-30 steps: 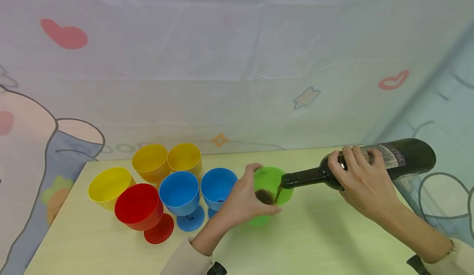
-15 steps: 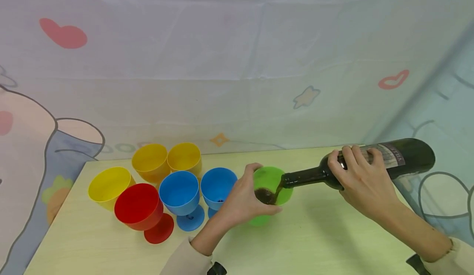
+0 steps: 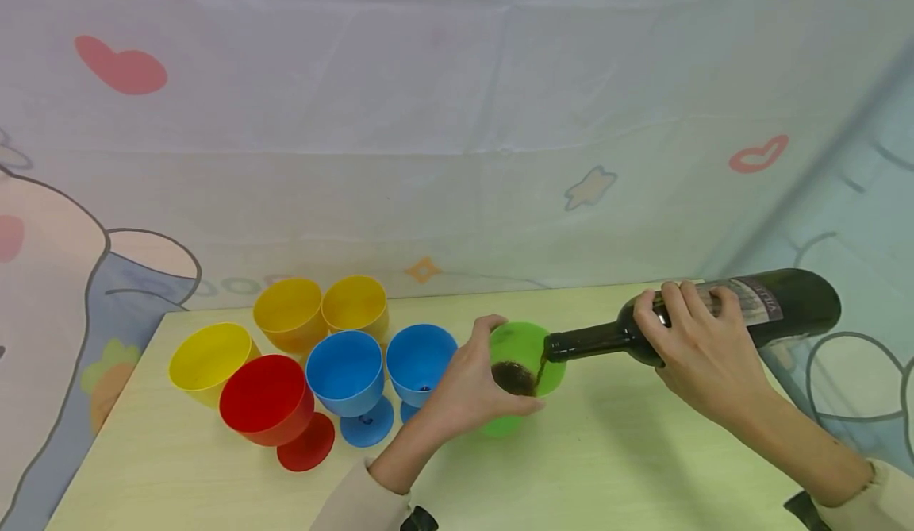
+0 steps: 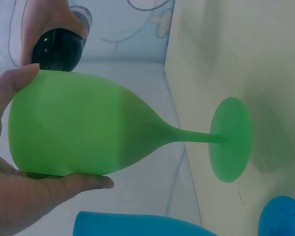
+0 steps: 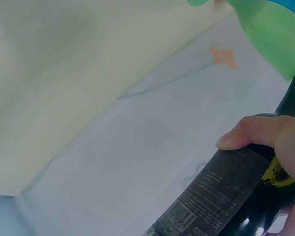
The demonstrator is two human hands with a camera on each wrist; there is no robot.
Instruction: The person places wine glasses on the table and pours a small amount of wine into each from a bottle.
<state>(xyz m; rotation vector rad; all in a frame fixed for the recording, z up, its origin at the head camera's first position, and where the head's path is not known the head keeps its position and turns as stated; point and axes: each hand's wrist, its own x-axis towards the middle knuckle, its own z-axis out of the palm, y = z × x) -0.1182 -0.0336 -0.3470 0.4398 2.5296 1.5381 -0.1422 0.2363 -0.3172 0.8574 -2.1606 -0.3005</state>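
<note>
My left hand (image 3: 464, 392) holds a green plastic goblet (image 3: 516, 342) by its bowl, thumb on one side and fingers on the other. The goblet's foot (image 4: 230, 140) is close over the table in the left wrist view. Tilted almost level, a dark glass wine bottle (image 3: 800, 297) is gripped round its body by my right hand (image 3: 703, 352). Its mouth lies over the goblet's rim, and a thin brown stream runs down into the bowl. Dark liquid (image 3: 512, 374) with some froth has gathered inside the bowl.
Left of my left hand stand two blue goblets (image 3: 346, 364), a red goblet (image 3: 266, 394) and several yellow goblets (image 3: 213, 356) on the pale table (image 3: 571, 475). The nearer blue goblet is partly behind my hand. A printed cloth (image 3: 457, 118) hangs behind the table.
The dark liquid in the green goblet covers slightly more of the bowl. The stream looks thinner than half a second ago. Both hands have hardly moved.
</note>
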